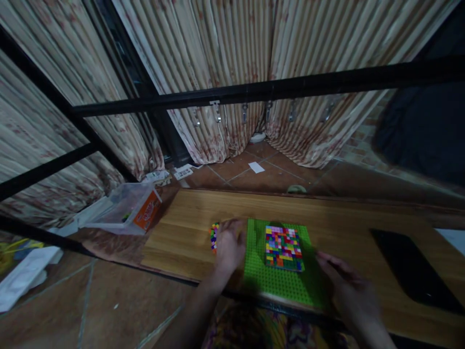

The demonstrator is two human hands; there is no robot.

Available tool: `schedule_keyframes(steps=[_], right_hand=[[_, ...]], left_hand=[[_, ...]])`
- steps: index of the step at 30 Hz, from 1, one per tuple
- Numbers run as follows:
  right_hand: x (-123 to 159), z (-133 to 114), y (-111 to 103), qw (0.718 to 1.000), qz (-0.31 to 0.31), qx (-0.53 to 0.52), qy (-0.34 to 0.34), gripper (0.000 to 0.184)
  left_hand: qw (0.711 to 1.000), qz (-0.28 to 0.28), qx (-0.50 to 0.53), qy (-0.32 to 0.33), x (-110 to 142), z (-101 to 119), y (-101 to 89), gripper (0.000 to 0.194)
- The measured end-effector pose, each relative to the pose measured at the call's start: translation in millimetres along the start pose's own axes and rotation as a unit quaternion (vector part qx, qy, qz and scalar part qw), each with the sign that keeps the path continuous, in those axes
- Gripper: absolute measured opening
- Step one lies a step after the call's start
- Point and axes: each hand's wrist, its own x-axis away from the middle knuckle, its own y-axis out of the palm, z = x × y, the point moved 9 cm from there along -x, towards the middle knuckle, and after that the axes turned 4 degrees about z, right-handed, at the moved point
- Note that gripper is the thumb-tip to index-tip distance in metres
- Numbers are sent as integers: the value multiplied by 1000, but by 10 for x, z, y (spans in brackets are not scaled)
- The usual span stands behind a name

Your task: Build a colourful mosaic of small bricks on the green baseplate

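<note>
On the wooden table lies a green studded baseplate (256,271). A square block of many-coloured toy bricks (283,247) sits on it, towards its far side. My left hand (229,247) is just left of the baseplate, its fingers bent down and the thumb apart. Beside it, partly covered by that hand, is a cluster of small coloured bricks (213,237). My right hand (350,283) is by the baseplate's right edge. Its fingers are drawn together, dim and slightly blurred; what they hold, if anything, cannot be made out.
A dark flat slab (414,269) lies on the table (178,237) to the right. On the floor at left stands a clear plastic box (127,208) with an orange label. A black metal bar (236,94) crosses beyond the table, before striped curtains (232,48).
</note>
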Motion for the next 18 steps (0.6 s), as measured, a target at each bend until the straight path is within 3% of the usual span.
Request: schedule_keyframes(steps=[2,5,12,16,18], right_hand=[[12,12,-18,1000,-3,13,-5,47],[27,45,-7,999,-11,31,-3,47],[17,152,-9,1000,-17,19,15,46],[14,143,-34,1000,-11,-1,14,45],[44,88,-18,1000,-8,-12,5,42]], left_hand=[[998,-11,-64,-11,-56,-264,-119,26],[990,-64,-122,15,-125,-413,-115,22],[978,-108,-168,59,-200,-362,66,20],[981,-97,-156,57,-206,-292,-8,19],[991,-75,-99,51,-137,-162,-87,18]])
